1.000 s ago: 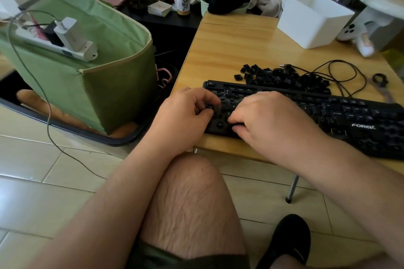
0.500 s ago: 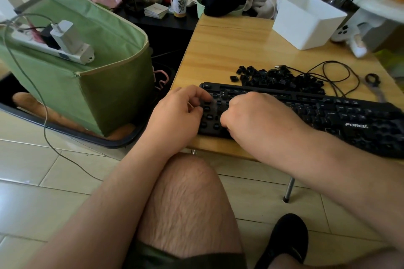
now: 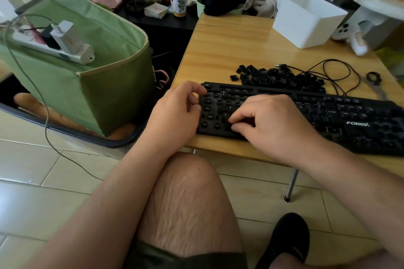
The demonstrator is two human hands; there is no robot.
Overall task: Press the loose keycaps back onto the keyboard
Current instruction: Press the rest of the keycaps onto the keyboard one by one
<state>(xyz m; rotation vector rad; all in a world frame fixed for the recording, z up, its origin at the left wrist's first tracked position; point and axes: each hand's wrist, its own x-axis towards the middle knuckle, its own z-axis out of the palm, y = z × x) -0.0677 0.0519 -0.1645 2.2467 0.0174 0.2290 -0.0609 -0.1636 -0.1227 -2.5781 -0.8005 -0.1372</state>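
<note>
A black keyboard point(image 3: 341, 116) lies along the near edge of the wooden table point(image 3: 229, 50); many of its switches are bare, and a few caps such as S and Z are fitted at the left. Loose black keycaps point(image 3: 277, 76) are heaped just behind it. My left hand point(image 3: 177, 113) curls around the keyboard's left end, its index fingertip at the top-left corner. My right hand point(image 3: 273, 122) hovers over the lower-left rows, thumb and fingertips pinched together on a dark keycap pressed against the board. The hand hides that cap's exact spot.
A white plastic bin point(image 3: 306, 19) stands at the back right. The keyboard's cable point(image 3: 341, 74) loops behind the pile, beside a keycap puller point(image 3: 375, 81). To the left, on the floor, is a green fabric bin point(image 3: 91, 76) holding a power strip point(image 3: 54, 48).
My left hand has drawn back toward the keyboard's left edge, uncovering keys between the hands. My right hand stays on the lower-left rows, shifted slightly right.
</note>
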